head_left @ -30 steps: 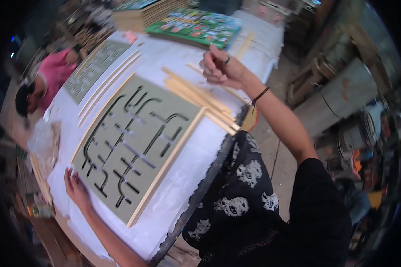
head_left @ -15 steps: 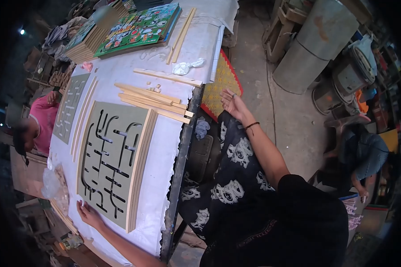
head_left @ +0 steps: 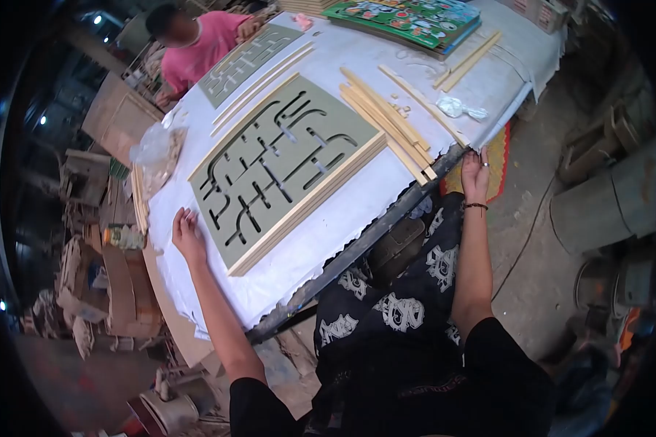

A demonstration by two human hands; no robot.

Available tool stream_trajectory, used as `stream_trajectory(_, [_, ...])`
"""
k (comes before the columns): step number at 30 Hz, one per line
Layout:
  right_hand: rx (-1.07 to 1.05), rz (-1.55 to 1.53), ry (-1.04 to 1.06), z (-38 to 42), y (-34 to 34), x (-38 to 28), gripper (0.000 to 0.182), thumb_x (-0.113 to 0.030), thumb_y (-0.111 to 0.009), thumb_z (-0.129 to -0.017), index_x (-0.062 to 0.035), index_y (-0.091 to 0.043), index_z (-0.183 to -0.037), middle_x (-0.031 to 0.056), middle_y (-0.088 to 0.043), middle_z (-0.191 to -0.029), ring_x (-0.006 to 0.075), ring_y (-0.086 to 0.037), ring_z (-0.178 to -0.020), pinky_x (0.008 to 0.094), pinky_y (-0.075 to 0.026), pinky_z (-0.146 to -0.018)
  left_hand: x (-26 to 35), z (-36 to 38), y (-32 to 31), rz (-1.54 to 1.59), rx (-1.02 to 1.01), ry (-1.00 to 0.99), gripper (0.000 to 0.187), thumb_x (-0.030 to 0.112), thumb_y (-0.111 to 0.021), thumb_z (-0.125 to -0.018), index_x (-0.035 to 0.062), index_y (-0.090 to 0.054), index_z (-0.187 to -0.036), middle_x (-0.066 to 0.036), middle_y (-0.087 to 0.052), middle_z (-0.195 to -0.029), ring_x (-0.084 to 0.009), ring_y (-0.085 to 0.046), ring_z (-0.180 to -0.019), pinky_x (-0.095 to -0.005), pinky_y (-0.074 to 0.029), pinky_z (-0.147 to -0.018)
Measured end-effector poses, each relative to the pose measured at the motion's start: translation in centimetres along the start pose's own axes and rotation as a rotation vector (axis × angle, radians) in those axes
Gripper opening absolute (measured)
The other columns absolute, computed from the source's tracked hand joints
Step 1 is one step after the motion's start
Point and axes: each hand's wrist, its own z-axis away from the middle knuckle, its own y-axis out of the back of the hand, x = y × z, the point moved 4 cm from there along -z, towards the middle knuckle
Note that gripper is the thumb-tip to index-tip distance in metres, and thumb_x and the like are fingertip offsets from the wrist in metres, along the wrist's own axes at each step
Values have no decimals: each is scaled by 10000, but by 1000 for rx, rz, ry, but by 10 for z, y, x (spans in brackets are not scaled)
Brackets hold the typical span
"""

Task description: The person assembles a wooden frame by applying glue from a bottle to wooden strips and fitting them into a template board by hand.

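A grey-green slotted panel (head_left: 248, 164) with light wooden edge strips lies on the white-covered table (head_left: 299, 244). Just off its near-left corner is my left hand (head_left: 188, 231), fingers apart and slightly bent, holding nothing. My right hand (head_left: 475, 173) is at the table's edge, beside the end of a long thin strip (head_left: 424, 105); its fingers are partly hidden, and whether it grips the strip is unclear. Several loose wooden strips (head_left: 386, 120) lie across the panel's right side, with small wood blocks (head_left: 399, 108) beside them.
Across the table a person in pink (head_left: 211, 45) is next to a second slotted panel (head_left: 251, 64). Green printed boards (head_left: 408, 20) are stacked at the far side. A white plastic bundle (head_left: 461, 108) and two strips (head_left: 468, 61) lie at the right, a clear bag (head_left: 153, 149) at the left.
The view has turned left, bringing the person in pink into fuller view. My right hand has come to the table's edge near the long strip. My left hand remains near the panel's corner.
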Motion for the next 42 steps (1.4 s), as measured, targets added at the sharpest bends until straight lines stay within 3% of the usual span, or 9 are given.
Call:
stream_trajectory(10, [1, -58, 73, 9, 2, -10, 198, -81, -602, -939, 29, -580, -1103, 99, -629, -1028, 183, -588, -970, 288, -514, -919, 4, 27, 6, 101, 76, -32, 281, 60, -411, -1029, -67, -567, -1226, -140, -629, -1113, -175, -617, -977, -283, -508, -890])
stream_trajectory(17, [63, 273, 42, 39, 9, -21, 277, -113, -514, -983, 4, -545, -1232, 102, -619, -1064, 196, -614, -968, 300, -542, -862, 5, 25, 3, 78, 110, -9, 275, 37, -407, -1020, -87, -565, -1208, -144, -629, -1071, -172, -618, -944, -279, -516, -872])
stream_trajectory(20, [422, 635, 168, 54, 45, -63, 300, -134, -440, -990, -46, -542, -1258, 110, -608, -1123, 183, -596, -922, 292, -518, -797, 3, 24, 3, 96, 103, -5, 271, 30, -406, -1018, -94, -565, -1200, -139, -624, -1049, -167, -612, -921, -271, -516, -856])
stream_trajectory(24, [326, 728, 611, 60, -22, -118, 252, -215, -532, -992, -83, -563, -1205, 33, -612, -952, 120, -559, -773, 273, -464, -640, 8, 26, -4, 89, 60, 4, 270, 28, -409, -1018, -93, -561, -1205, -120, -615, -1023, -153, -600, -887, -268, -511, -841])
stream_trajectory(28, [-117, 908, 701, 75, -201, -89, 252, -169, -633, -950, -44, -594, -1165, 37, -627, -962, 98, -571, -775, 231, -468, -660, 10, 24, -9, -3, 7, 6, 288, 48, -425, -1016, -36, -549, -1262, -97, -599, -1086, -153, -590, -954, -291, -500, -872])
stream_trajectory(32, [-757, 1323, 440, 68, -317, 24, 200, -113, -636, -935, -23, -624, -1113, 37, -644, -953, 93, -597, -806, 239, -501, -695, 16, 16, -16, -135, 3, 0, 317, 99, -461, -1012, 26, -541, -1310, -84, -578, -1150, -160, -568, -1043, -316, -487, -910])
stream_trajectory(34, [-968, 1464, 280, 50, -342, 100, 186, -140, -680, -904, -36, -652, -1056, 31, -661, -927, 95, -612, -821, 241, -510, -723, 16, 1, -21, -160, 5, -26, 326, 121, -477, -1011, 39, -544, -1319, -86, -573, -1175, -164, -558, -1068, -318, -481, -919])
stream_trajectory(38, [-1355, 1772, 357, -3, -343, 235, 256, -202, -705, -873, -75, -650, -1089, 55, -674, -959, 169, -634, -845, 318, -515, -778, 13, -15, -33, -210, -33, -56, 342, 144, -478, -1011, 49, -536, -1334, -97, -558, -1253, -190, -544, -1133, -330, -455, -965])
stream_trajectory(42, [-1545, 2110, 660, -22, -344, 304, 245, -240, -703, -858, -95, -640, -1045, 58, -650, -1021, 236, -629, -949, 376, -507, -811, 17, -19, -37, -211, -62, -52, 346, 163, -477, -1015, 47, -534, -1336, -101, -545, -1307, -202, -527, -1179, -333, -442, -986])
